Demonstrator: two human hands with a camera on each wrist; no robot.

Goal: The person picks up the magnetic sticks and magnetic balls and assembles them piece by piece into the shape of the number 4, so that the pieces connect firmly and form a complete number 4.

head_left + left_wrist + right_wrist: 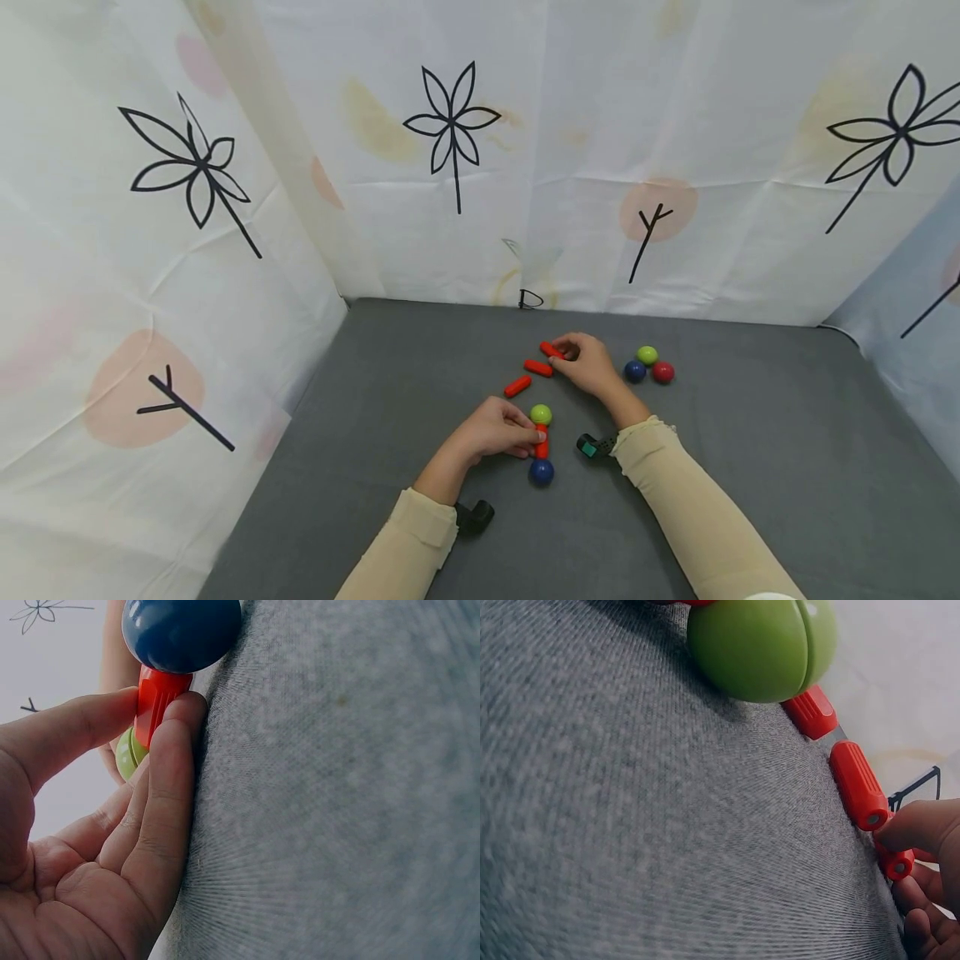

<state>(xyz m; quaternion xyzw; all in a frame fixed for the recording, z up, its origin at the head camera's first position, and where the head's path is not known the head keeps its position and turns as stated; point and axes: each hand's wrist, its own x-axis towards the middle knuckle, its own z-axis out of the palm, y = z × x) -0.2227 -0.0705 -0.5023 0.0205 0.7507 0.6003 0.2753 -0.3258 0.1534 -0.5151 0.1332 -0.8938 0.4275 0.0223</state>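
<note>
My left hand [495, 429] pinches a red rod [542, 442] between thumb and fingers, low over the grey cloth. A green ball [541, 414] sits at the rod's far end and a blue ball [542, 472] at its near end, the three in one line. Farther back, my right hand [587, 362] pinches another red rod [896, 862], which has a grey metal dot in its end. Just left of that hand lie two loose red rods, one [538, 367] close to its fingertips and one [517, 386] nearer to me.
To the right of my right hand, a green ball [647, 356], a blue ball [634, 372] and a red ball [663, 372] form a cluster. Grey cloth [750, 467] covers the table. White printed sheets [570, 150] hang along the back and sides.
</note>
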